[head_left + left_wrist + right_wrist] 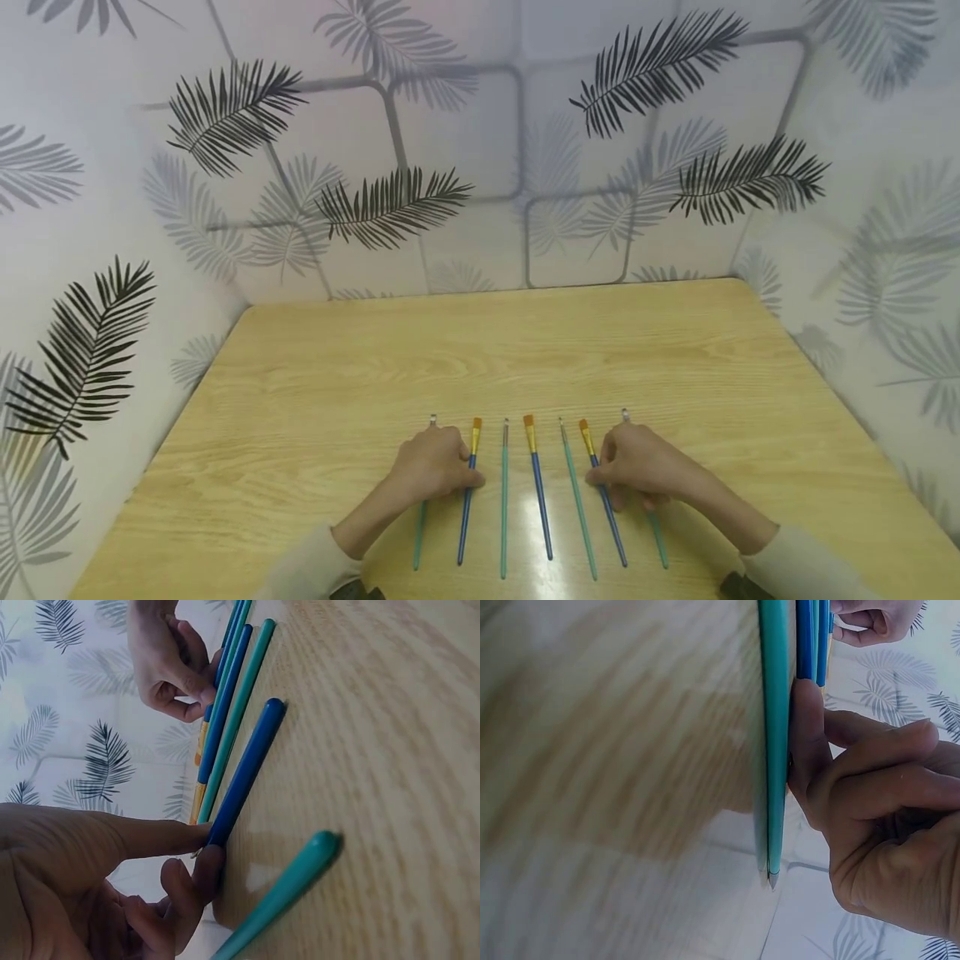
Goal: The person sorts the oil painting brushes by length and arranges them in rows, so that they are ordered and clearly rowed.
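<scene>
Lying side by side on the wood-grain table point(495, 350), bristle ends toward the leaf-patterned wall point(480, 133), teal alternating with blue, left to right:

Item 1: far-left teal brush point(418, 533), middle passing beneath the left hand point(435, 460).
Item 2: left blue brush point(463, 537), yellow ferrule; handle pinched between the left hand's thumb and fingertip.
Item 3: centre-left teal brush point(504, 500), clear of both hands.
Item 4: middle blue brush point(542, 504), slightly aslant, likewise untouched.
Item 5: centre-right teal brush point(582, 517), aslant, near item 6.
Item 6: right blue brush point(615, 531), pinched by the right hand point(637, 462), thumb against finger.
Item 7: far-right teal brush point(658, 542), partly hidden under that hand; whether fingers touch it, cannot tell.

Hazards, as judged: items 1 and 7 lie so low under the hands that a sideways drag could catch and roll them. Slim round handles, held by fingertips alone, could pivot or slip. A leftward nudge of item 6 would probably knock item 5 askew
</scene>
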Tool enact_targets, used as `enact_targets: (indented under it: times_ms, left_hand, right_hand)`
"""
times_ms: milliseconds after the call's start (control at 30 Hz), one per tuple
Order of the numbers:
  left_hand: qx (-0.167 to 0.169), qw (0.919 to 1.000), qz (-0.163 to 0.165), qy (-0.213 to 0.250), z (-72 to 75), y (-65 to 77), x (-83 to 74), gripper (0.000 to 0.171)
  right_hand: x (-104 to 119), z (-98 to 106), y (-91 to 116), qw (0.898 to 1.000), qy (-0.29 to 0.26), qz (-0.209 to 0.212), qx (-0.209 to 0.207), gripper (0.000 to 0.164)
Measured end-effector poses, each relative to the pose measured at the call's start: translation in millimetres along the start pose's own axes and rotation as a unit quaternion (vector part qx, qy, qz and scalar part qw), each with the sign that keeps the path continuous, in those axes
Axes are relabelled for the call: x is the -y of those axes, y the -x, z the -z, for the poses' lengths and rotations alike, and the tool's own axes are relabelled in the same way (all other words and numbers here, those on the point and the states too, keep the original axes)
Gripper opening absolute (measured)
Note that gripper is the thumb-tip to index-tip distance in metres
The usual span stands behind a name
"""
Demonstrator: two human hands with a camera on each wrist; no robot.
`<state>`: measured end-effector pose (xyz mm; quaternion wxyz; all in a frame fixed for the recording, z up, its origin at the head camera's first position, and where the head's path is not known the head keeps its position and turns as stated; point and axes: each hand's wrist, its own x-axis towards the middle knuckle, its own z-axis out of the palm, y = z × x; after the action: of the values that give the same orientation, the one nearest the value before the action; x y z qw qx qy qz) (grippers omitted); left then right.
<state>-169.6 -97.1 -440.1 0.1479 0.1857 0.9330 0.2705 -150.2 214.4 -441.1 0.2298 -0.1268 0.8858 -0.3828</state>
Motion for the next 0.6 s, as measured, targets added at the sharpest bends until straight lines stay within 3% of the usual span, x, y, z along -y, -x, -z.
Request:
enact_targets:
  times_ms: [300,600]
  left_hand:
    - [-0.024,0.9994,0.005,-0.024,-1.1,-0.6,-1.5,0.056]
    - [-0.019,0.9995,0.012,-0.023,-2.9,2.3,2.5,0.053]
  right_hand:
    - [-0.7,-2.3,-4.8,1.0,0.014,0.022,-0.006,0.023]
    - [1.3,-7.1,-6.4,1.0,0.009,0.013,-0.008,0.021]
